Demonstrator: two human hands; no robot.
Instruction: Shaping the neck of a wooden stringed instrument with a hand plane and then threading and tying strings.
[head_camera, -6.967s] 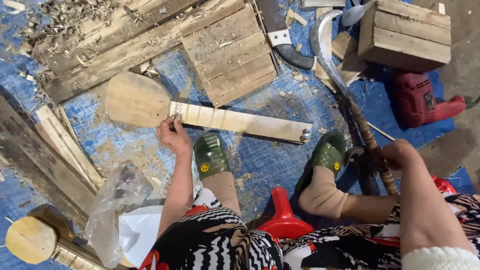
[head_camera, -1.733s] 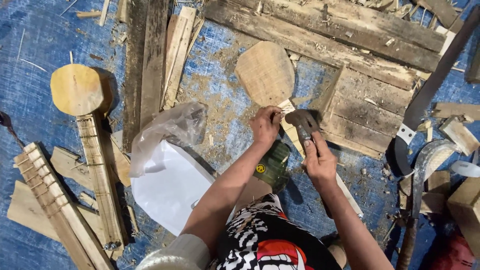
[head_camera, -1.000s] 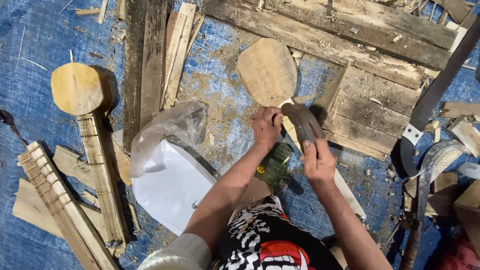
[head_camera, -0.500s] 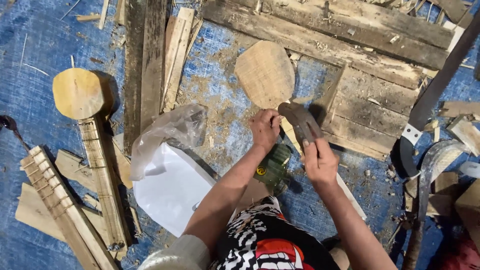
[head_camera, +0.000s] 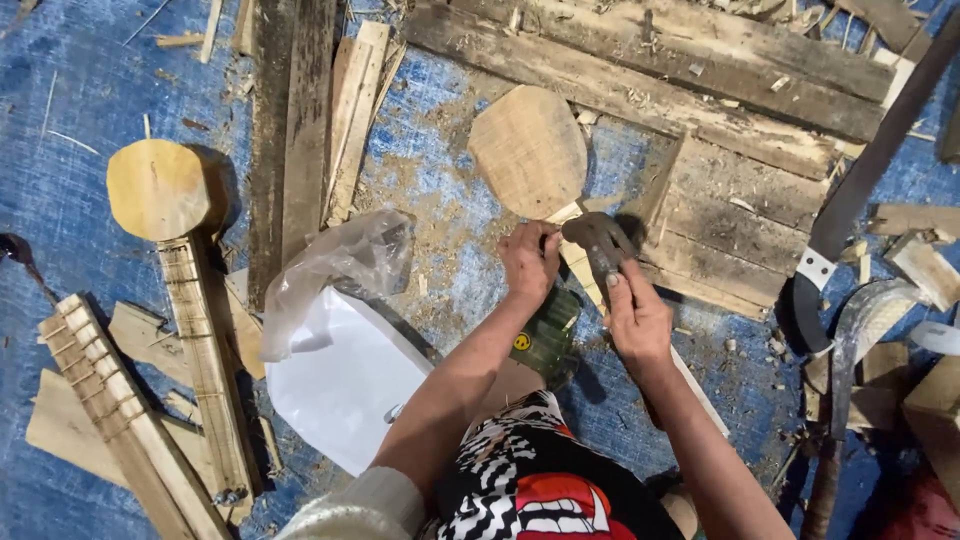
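Observation:
A paddle-shaped wooden piece (head_camera: 530, 150) with a rounded head and a long notched neck lies on the blue tarp. My left hand (head_camera: 530, 262) presses down on the neck just below the head. My right hand (head_camera: 634, 318) grips a dark metal hatchet-like tool (head_camera: 598, 240), its blade resting on the neck beside my left hand. A foot in a green clog (head_camera: 548, 338) pins the neck lower down.
A second finished paddle piece (head_camera: 160, 190) and a notched neck (head_camera: 120, 410) lie at left. A white container with a clear plastic bag (head_camera: 345, 370) sits near my knee. Rough planks (head_camera: 700, 70) lie beyond; a saw and curved blades (head_camera: 850, 320) are at right.
Seven seconds ago I faced the other side, with my right hand empty. Over the last second the tool's head has shifted slightly along the neck; my left hand stays put.

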